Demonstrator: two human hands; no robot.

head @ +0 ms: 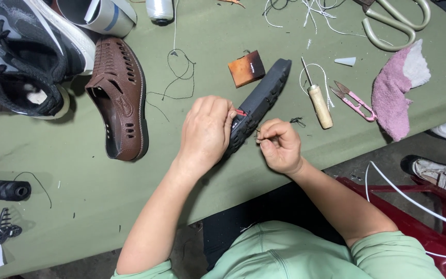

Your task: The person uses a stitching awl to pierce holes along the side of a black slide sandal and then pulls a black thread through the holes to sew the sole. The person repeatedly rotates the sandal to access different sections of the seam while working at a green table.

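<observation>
A black shoe (262, 98) lies sole-up on the green table (89, 206), tilted from lower left to upper right. My left hand (206, 130) grips its near end, with a small red tool showing at the fingertips. My right hand (280, 144) sits just right of the shoe, fingers pinched on a thin needle or thread held against the shoe's edge.
A brown perforated shoe (120, 98) lies to the left, black sneakers (21, 57) beyond it. To the right are a wooden-handled awl (318, 103), pink thread snips (354, 101), a pink cloth (396, 90) and large scissors (396, 23). A brown leather piece (247, 67) and loose threads lie behind.
</observation>
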